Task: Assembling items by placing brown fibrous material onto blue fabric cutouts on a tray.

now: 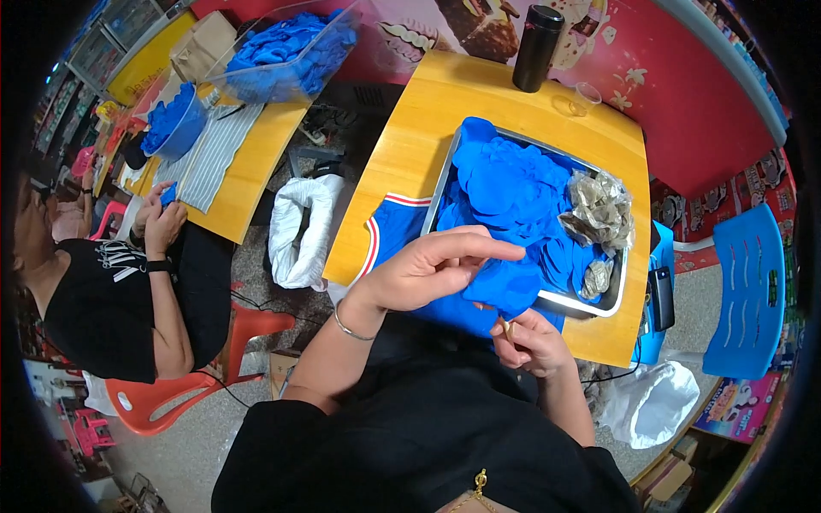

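Note:
In front of me a blue fabric piece (508,289) is raised over the near edge of a metal tray (617,295). My left hand (417,272) pinches it from the left, index finger stretched across above it. Below it, my right hand (532,344) is closed with thumb and fingers together around a small tan item (507,330) at the fabric's lower edge; its kind is too small to make out. A heap of blue fabric pieces (509,184) fills the tray. Crumpled brownish see-through film (601,212) lies at the heap's right side.
Blue cloth with red-white trim (389,224) lies under the tray. A black flask (538,50) and a clear cup (585,99) stand at the back. To the left, a co-worker (111,291) sits by a blue tub (178,128). A blue chair (746,291) is at the right.

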`<state>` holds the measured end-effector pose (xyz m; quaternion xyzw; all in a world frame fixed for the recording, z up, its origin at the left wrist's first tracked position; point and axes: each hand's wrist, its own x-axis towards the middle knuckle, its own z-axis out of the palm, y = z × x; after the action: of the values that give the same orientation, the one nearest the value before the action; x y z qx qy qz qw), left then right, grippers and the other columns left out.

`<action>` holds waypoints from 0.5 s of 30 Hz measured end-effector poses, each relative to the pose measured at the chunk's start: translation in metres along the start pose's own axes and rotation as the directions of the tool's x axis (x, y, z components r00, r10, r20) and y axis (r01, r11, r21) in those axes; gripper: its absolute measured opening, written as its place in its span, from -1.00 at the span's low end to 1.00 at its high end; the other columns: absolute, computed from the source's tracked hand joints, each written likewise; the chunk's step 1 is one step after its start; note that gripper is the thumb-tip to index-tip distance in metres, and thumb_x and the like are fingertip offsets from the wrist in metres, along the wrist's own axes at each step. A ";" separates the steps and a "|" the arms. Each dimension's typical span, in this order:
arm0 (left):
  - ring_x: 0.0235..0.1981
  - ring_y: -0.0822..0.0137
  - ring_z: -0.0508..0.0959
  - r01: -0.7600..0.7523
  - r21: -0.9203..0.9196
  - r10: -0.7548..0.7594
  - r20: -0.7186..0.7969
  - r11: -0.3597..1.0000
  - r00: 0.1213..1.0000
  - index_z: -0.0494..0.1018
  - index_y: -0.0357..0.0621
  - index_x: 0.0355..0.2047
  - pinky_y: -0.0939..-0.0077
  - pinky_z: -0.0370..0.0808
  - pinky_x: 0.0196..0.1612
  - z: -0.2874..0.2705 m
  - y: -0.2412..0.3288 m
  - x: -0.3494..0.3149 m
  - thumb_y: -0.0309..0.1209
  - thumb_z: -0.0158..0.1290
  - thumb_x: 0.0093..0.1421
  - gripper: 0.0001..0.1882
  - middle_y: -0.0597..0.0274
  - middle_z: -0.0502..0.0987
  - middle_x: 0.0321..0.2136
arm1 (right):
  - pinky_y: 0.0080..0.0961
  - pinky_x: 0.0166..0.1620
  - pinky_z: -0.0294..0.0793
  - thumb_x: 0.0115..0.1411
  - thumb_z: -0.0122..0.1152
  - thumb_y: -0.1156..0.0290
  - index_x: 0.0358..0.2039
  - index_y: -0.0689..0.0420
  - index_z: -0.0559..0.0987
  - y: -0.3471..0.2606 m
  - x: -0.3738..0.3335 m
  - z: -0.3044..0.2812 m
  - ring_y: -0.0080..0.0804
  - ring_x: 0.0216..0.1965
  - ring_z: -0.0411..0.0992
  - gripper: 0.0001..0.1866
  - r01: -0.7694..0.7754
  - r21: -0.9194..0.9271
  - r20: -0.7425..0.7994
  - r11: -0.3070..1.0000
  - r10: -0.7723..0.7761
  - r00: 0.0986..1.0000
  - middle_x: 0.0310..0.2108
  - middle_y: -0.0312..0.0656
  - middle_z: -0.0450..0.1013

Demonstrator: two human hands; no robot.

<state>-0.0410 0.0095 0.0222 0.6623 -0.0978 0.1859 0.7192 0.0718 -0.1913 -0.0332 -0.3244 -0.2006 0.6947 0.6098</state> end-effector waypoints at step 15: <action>-0.32 0.51 0.40 -0.106 -0.027 0.100 -0.149 0.994 0.984 0.36 -0.16 -0.43 0.68 0.37 -0.27 -0.010 -0.021 0.002 -0.67 0.10 -0.02 -0.81 0.25 0.37 -0.35 | -0.78 -0.58 0.02 0.25 -0.04 0.26 -0.24 0.16 0.39 0.008 0.006 0.002 -0.72 -0.63 0.16 -0.78 0.243 -0.342 -0.120 0.908 -0.299 0.947 -0.61 -0.34 0.30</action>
<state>-0.0323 0.0181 0.0029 0.6282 -0.0816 0.2697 0.7253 0.0639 -0.1867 -0.0386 -0.4465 -0.3021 0.5306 0.6542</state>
